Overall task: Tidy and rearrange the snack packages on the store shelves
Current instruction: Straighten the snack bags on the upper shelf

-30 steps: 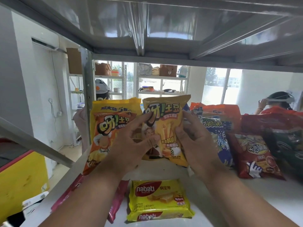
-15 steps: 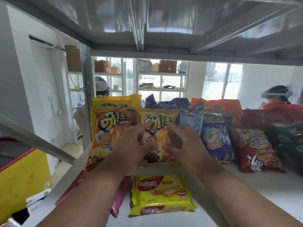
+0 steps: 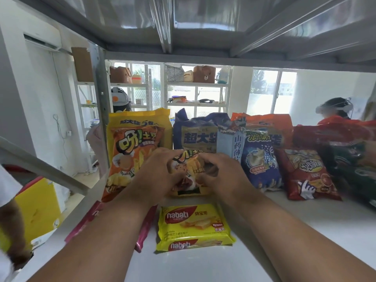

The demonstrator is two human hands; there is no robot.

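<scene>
Small yellow chip bag upright at shelf centre, wafer pack at its 6 o'clock; left hand and right hand curl around its sides; likely light, crinkly, crushable, so hold edges gently.

Both hands cover most of the small yellow chip bag; only its middle strip and lower edge show between the left hand and the right hand. Under the left forearm a pink packet is largely hidden, its print unreadable. Behind the hands, the dark blue bag loses its lower part. Far off to the right of the right hand, a dark green bag is blurred and cut by the edge.
</scene>
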